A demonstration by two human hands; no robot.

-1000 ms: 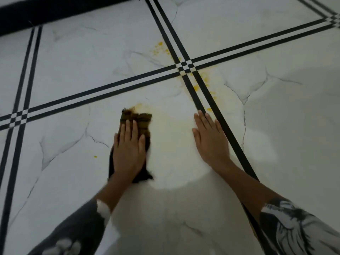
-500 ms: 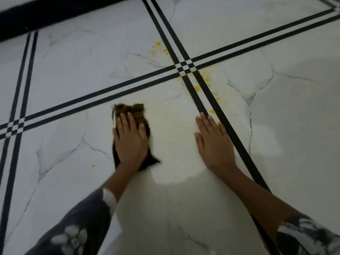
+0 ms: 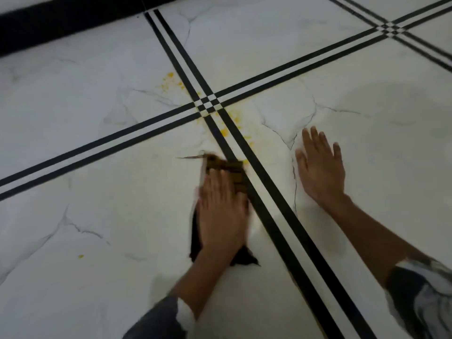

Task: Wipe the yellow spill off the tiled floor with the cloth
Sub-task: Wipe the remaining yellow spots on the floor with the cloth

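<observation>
A dark cloth [image 3: 236, 172], stained yellow-brown at its far end, lies on the white tiled floor [image 3: 97, 216]. My left hand [image 3: 221, 211] presses flat on it with straight fingers, blurred by motion, right beside the black double line. Yellow spill drops [image 3: 231, 128] dot the line just beyond the cloth. More yellow spots [image 3: 170, 80] sit farther off, left of the line crossing. My right hand [image 3: 320, 167] rests flat on the tile to the right of the line, fingers spread.
Black double lines [image 3: 276, 211] cross at a checkered joint [image 3: 208, 105]. A single yellow drop [image 3: 80, 256] lies near left. A black border strip [image 3: 61, 23] runs along the far edge. A faint yellowish smear covers the tile around the cloth.
My left hand has slid the cloth to the right, up to the black line. My right hand has shifted from the left of that line to the tile on its right.
</observation>
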